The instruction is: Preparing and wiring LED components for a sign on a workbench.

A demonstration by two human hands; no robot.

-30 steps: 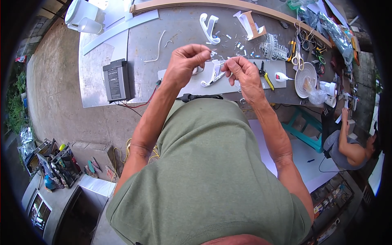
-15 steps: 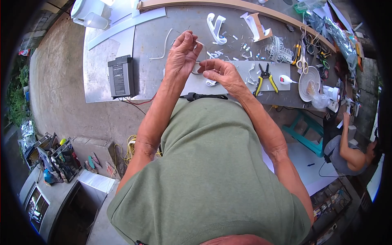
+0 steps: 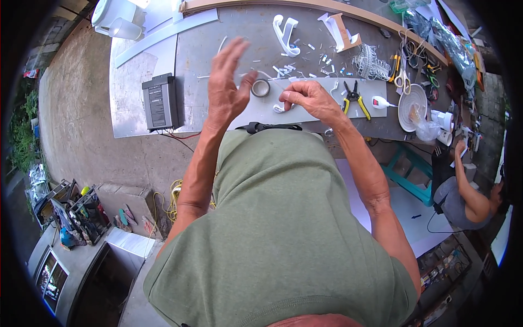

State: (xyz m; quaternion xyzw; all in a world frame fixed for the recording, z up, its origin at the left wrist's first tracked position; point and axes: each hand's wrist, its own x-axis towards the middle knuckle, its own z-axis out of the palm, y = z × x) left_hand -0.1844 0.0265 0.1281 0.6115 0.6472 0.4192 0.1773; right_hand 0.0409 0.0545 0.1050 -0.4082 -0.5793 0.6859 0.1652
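A white round bowl (image 3: pixel 412 103) is seen at the right end of the grey workbench (image 3: pixel 218 46); a crumpled clear plastic bag (image 3: pixel 426 128) lies against its lower rim, and what the bowl holds cannot be made out. On the ground at lower left, an open dark tool crate (image 3: pixel 81 215) is filled with hand tools whose kinds are too small to tell. The left hand (image 3: pixel 227 87) is raised above the bench with fingers spread wide and nothing gripped. A small roll of tape (image 3: pixel 260 88), ring-shaped with a pale rim and dark centre, is located just beside the left thumb tip; contact cannot be confirmed. The right hand (image 3: pixel 308 101) is closed, its fingertips pinched together on a small white curved piece (image 3: pixel 279 108) that rests on a long white flat strip (image 3: pixel 327 92) near the front edge of the bench. Yellow-handled pliers (image 3: pixel 354 101) are laid on the strip just right of the right hand. A black boxed unit (image 3: pixel 159 102) stands at the left of the bench. White letter-shaped forms (image 3: pixel 286 34) and scattered white offcuts are spread further back.
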